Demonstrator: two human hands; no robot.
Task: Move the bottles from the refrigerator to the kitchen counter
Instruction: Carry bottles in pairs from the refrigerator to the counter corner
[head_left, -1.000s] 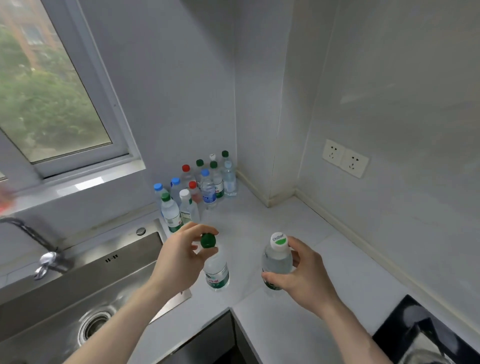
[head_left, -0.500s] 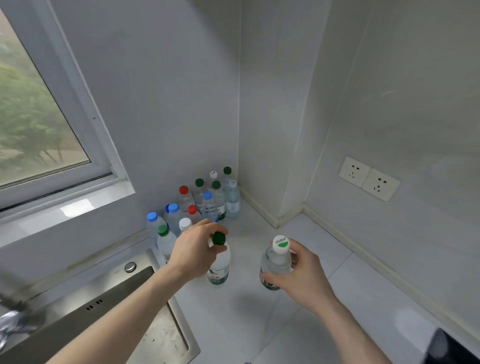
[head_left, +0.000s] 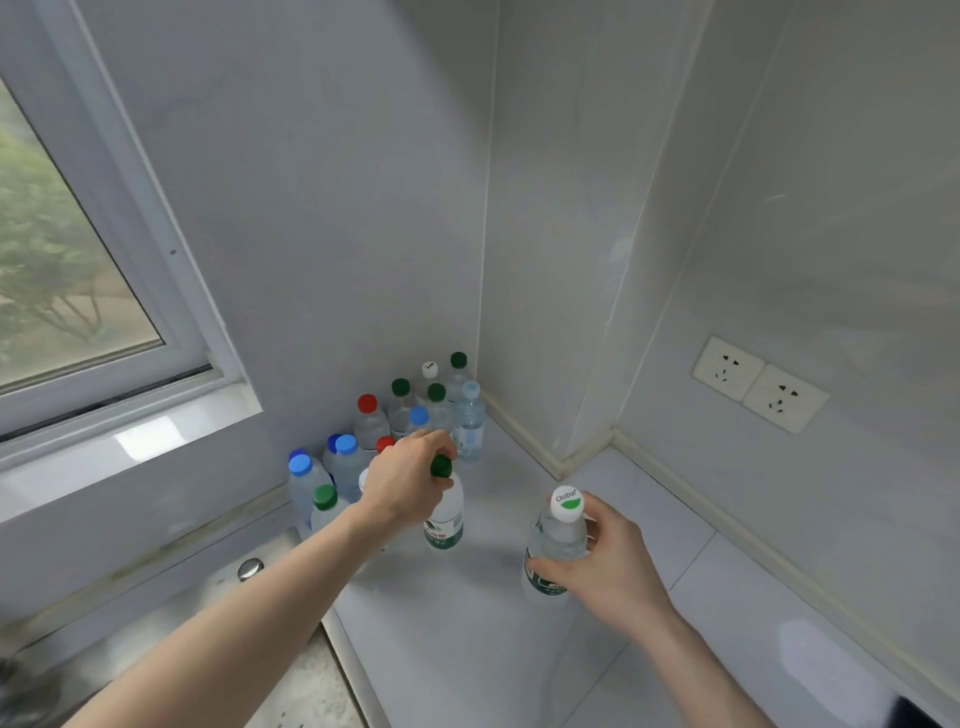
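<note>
My left hand (head_left: 408, 480) grips the neck of a green-capped water bottle (head_left: 445, 519), holding it upright at the front edge of a cluster of bottles (head_left: 415, 415) in the counter's back corner. My right hand (head_left: 597, 561) wraps around a clear bottle with a white and green cap (head_left: 556, 540), upright over the white counter (head_left: 467, 649), to the right of the other one. The cluster holds several bottles with red, blue, green and white caps. Whether either held bottle touches the counter is unclear.
A steel sink (head_left: 291, 691) lies at the lower left with a round plug (head_left: 250, 569) on its rim. A window (head_left: 62, 270) fills the left wall. Two wall sockets (head_left: 758, 384) sit on the right wall. A dark object (head_left: 919, 714) shows at the bottom right corner.
Both hands have carried their bottles forward toward the corner cluster. The view has shifted closer to the wall, and the left bottle now stands right beside the group.
</note>
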